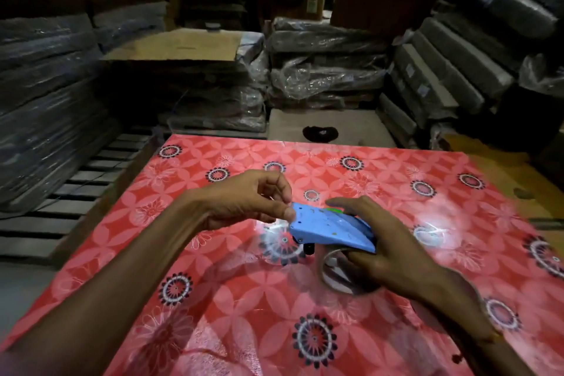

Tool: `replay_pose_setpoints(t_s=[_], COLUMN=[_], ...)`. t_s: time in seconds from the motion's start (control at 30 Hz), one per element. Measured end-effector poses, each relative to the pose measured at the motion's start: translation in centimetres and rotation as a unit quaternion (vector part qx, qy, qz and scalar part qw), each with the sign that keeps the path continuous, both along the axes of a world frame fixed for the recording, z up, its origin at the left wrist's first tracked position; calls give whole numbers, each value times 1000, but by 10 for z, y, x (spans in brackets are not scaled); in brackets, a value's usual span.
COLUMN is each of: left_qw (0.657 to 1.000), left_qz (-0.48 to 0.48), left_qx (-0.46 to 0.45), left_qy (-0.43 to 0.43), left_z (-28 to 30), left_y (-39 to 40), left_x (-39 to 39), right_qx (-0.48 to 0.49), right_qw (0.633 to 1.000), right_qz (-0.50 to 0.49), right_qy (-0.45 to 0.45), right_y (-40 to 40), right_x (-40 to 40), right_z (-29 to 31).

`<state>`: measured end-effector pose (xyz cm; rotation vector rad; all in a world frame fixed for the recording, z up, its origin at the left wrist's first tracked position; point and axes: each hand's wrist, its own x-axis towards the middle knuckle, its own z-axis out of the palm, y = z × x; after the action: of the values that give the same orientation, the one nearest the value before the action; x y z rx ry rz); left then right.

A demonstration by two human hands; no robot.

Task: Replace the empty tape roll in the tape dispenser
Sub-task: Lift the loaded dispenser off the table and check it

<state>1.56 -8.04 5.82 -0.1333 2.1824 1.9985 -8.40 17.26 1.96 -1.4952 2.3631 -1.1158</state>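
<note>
A blue tape dispenser [328,230] is held above the middle of the red flowered table [244,299]. My right hand [387,250] grips its right end, with fingers over the top and into the roll. A clear tape roll [334,273] hangs under the dispenser by that hand. My left hand [253,197] has its fingers pinched together at the dispenser's left tip; I cannot tell whether a tape end is between them.
Plastic-wrapped bundles [326,64] are stacked behind and on both sides of the table. A flat cardboard sheet [177,46] lies on a stack at the back left. A slatted pallet [76,189] sits left of the table. A dark object [320,133] lies on cardboard beyond the far edge.
</note>
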Motion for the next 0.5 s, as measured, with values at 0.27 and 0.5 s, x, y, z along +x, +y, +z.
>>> replay_pose_setpoints(t_s=[0.27, 0.5], left_qw=[971, 957], left_qz=[212, 268], left_qx=[109, 104], left_qy=[-9, -26], left_z=[35, 58], left_y=[22, 54], left_x=[3, 21], right_qx=[38, 77], right_qw=[994, 995], right_qz=[-27, -45], right_qy=[-96, -51], right_y=[0, 9], right_x=[7, 22], right_z=[38, 65])
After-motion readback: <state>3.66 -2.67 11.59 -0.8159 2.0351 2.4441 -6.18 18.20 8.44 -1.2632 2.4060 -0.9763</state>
